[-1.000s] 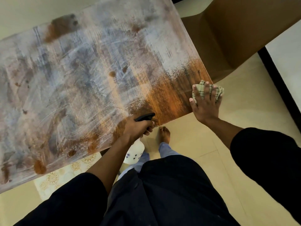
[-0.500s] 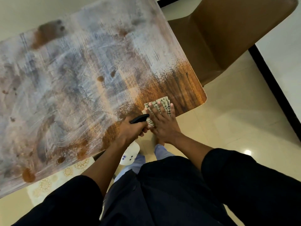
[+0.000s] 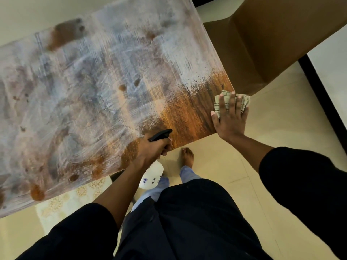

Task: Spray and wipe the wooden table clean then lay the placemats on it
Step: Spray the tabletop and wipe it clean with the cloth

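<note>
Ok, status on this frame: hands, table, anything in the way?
Left hand grips spray bottle. Right hand presses cloth at table corner. Tabletop mostly smeared white. No placemats visible.

The desk (image 3: 93,102) is running out of view past the left and top picture edges, so its far corners are not showing. The left hand (image 3: 150,151) is covering the neck of the spray bottle (image 3: 152,177), whose base is lying behind the forearm. The right hand (image 3: 230,117) is hiding most of the cloth (image 3: 244,102) at the desk's right edge. The brown chair (image 3: 272,44) is being cropped at the top edge.
</note>
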